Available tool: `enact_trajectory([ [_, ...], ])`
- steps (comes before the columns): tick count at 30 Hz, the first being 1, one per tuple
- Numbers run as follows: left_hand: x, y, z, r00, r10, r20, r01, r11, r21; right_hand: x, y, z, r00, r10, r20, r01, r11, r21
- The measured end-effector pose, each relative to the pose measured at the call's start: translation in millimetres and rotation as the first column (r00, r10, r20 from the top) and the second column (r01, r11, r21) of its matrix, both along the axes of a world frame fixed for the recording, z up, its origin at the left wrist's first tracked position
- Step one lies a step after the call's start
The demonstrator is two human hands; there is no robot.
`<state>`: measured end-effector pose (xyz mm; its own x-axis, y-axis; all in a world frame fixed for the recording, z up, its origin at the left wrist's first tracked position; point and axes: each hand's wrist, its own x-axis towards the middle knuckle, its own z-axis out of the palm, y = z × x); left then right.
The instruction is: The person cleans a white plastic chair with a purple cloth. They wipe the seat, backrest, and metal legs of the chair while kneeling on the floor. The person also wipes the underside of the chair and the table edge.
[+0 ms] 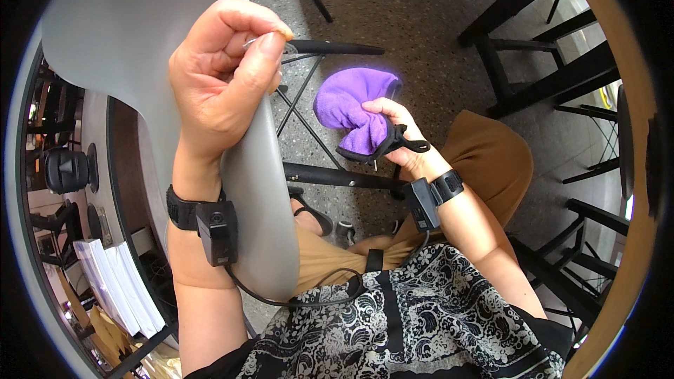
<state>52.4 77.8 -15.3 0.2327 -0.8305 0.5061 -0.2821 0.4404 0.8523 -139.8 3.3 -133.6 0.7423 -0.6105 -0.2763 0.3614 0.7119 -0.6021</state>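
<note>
My left hand (pixel 225 74) is raised beside the grey chair, its thumb and forefinger pressed together in a pinch. A thin whitish glint shows at the fingers, too small to make out. Lower and to the right, my right hand (pixel 408 123) grips a folded purple cloth (pixel 358 98) with black edging and a black hanging loop (pixel 415 145). The thumb lies on top of the cloth; the other fingers are hidden beneath it. A short pale tip pokes out below the cloth. The two hands are apart.
A grey moulded chair (pixel 270 238) with dark legs stands close under my left arm. Black wooden stools or tables (pixel 519 63) fill the right side over a speckled floor (pixel 414 35). A stack of white papers (pixel 119 288) is at lower left. A black cable (pixel 295 303) joins my wrist devices.
</note>
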Motion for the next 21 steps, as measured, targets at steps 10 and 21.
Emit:
enact_trajectory([
  [10,1,-1,-2,1.000,-0.023,0.001,0.023,0.999,-0.037,52,6,-48,0.900,-0.260,-0.351,-0.376,-0.050,-0.925],
  [21,0,2,-1,1.000,-0.027,0.011,0.027,0.999,-0.029,26,5,-42,0.883,-0.088,-0.461,-0.469,-0.128,-0.874],
])
